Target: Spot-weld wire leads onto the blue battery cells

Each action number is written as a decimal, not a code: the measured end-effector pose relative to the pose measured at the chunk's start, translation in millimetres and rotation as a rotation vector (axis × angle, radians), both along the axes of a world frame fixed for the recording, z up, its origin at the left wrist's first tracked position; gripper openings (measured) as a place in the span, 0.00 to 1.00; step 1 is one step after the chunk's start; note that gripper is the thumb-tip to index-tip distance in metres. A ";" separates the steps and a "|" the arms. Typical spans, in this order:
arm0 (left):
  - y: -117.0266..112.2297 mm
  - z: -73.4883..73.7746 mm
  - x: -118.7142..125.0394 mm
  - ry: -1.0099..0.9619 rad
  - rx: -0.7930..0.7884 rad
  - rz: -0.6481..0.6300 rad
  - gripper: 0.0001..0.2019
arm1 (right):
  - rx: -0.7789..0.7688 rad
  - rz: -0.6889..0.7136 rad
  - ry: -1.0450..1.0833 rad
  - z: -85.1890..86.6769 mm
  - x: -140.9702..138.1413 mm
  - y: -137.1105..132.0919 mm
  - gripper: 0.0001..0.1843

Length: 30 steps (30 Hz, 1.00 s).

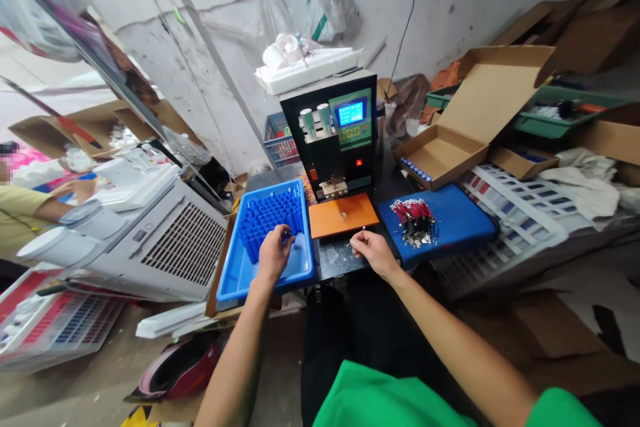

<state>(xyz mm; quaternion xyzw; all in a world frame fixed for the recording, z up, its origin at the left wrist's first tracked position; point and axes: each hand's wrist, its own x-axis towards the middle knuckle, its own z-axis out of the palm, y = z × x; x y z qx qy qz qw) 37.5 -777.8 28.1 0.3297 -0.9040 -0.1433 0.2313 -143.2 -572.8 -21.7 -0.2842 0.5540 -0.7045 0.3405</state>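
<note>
My left hand [274, 255] is over the blue plastic tray [297, 273], its fingers closed in a pinch beside rows of upright blue cylinders [267, 213] that look like battery cells. A small dark bit shows at its fingertips, too small to name. My right hand [374, 250] hovers at the table's front edge, right of the tray. Its thumb and forefinger pinch together, and what they hold is too small to make out. Between and beyond both hands lies an orange board [333, 219], under the electrodes of a black bench machine [325, 140] resembling a spot welder.
A bundle of red and black wire leads [415, 220] lies on a blue pad [463, 220] at right. Behind it stands an open cardboard box [457, 147] with blue cylinders. A white slatted unit [185, 240] stands left. Another person's arm [47, 207] shows far left.
</note>
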 end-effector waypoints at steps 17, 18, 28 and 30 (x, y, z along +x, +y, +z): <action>43.8 -13.1 -135.1 0.409 0.552 -0.142 0.13 | -0.058 -0.196 -0.049 10.6 -41.2 2.7 0.17; 44.1 -13.2 -136.5 0.420 0.557 -0.138 0.13 | -0.065 -0.205 -0.036 13.3 -45.4 -0.4 0.17; 49.3 -26.5 -146.1 0.415 0.463 -0.090 0.17 | -0.078 -0.276 0.056 23.0 -79.0 -56.1 0.13; 48.4 -29.6 -146.3 0.412 0.452 -0.086 0.17 | -0.068 -0.254 0.056 22.4 -82.1 -67.3 0.12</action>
